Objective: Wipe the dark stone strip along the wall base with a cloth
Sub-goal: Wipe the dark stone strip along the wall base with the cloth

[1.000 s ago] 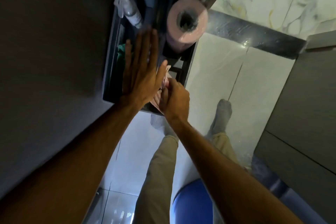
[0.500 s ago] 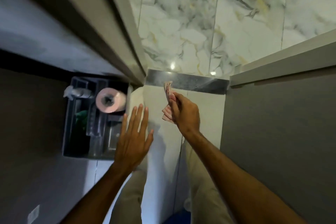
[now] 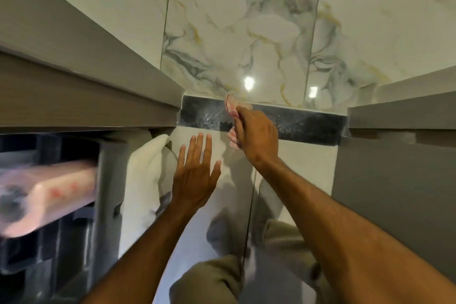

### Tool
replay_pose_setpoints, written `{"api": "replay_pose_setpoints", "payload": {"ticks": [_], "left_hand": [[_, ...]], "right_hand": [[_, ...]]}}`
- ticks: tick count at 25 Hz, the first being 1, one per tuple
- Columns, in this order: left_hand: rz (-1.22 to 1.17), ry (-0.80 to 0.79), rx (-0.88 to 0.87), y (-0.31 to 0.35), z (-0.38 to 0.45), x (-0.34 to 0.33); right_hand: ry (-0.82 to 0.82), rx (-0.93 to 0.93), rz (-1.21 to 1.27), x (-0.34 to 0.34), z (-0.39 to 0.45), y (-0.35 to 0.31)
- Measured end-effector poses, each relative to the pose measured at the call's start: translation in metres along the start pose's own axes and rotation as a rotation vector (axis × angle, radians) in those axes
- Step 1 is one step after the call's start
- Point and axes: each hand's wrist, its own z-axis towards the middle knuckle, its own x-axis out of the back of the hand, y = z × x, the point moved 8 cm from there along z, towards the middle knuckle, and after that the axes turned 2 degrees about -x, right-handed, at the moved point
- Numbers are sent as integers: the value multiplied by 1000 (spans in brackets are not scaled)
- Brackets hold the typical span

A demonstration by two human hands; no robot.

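Observation:
The dark stone strip (image 3: 306,123) runs along the foot of the marble wall, between two grey cabinets. My right hand (image 3: 256,132) grips a crumpled pink-and-white cloth (image 3: 230,105) and holds it against the strip, left of its middle. The cloth sticks out above and below my fingers. My left hand (image 3: 196,175) hovers flat over the pale floor tiles, fingers spread, holding nothing, a short way below and left of the strip.
An open dark drawer (image 3: 49,242) at the left holds a pink paper roll (image 3: 47,195), blurred. A white towel (image 3: 144,180) hangs beside it. Grey cabinets stand on the left (image 3: 74,86) and right (image 3: 394,168). My legs in beige trousers (image 3: 217,279) are below.
My right hand lifted the cloth out of the drawer and carried it forward onto the dark strip. My left hand left the drawer and followed, still open. The view swung toward the wall.

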Motion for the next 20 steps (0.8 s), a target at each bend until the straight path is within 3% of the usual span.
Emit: {"api": "replay_pose_setpoints", "payload": {"ticks": [4,9,12,17,20], "left_hand": [[54,8,12,-45,62,-117],[78,211,36,-85,106,-215],[95,302,49,-94,111,-244],[1,401,47,-104,111,-253],[18,402,88,-103,109,-249]], "right_hand": [[-58,68,-64,-99,73,29],[-94,201,-214,-200,137,57],[36,295,-149,-217,148,67],[-48,475,-350,-249,157,72],[96,543,-401,-242,155,58]]}}
